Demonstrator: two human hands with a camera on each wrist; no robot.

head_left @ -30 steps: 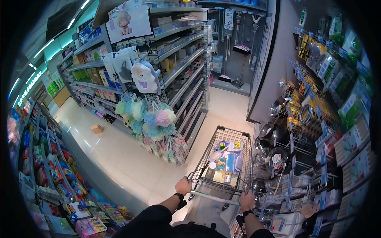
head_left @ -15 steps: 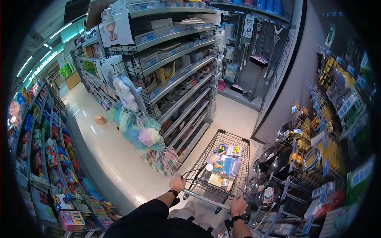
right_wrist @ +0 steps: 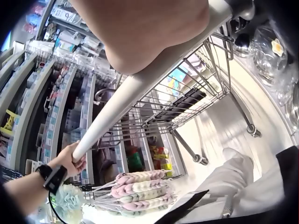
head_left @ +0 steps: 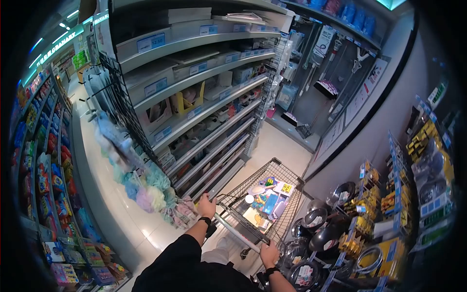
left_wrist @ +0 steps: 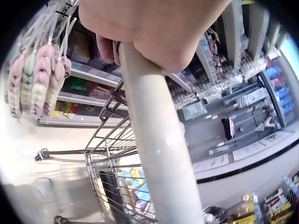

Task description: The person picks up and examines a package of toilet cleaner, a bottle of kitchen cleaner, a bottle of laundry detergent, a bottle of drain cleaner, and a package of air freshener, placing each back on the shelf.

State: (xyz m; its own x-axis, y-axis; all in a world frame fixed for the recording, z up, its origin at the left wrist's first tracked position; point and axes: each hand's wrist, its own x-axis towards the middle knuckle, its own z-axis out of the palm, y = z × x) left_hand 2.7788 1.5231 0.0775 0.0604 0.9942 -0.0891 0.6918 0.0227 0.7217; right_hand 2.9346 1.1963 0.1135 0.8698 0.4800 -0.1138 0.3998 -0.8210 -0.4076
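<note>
Both hands grip the pale handle bar of a wire shopping cart. The left hand is curled round the bar's left end, and the left wrist view shows that hand over the bar. At the right end, the right hand wraps the bar; its underside fills the top of the right wrist view. Inside the cart lie a blue pack, a round white item, a puzzle cube and several other packaged goods.
Grey shelving stands ahead on the left, with bath puffs hanging at its end. Pans and hooked goods line the right wall. Brooms hang in the alcove beyond. Snack shelves are at far left.
The view has turned right; shelving and puffs have shifted left and the shelf face looks nearer. The cart and hands now sit at more of a slant, with both hands still on the bar.
</note>
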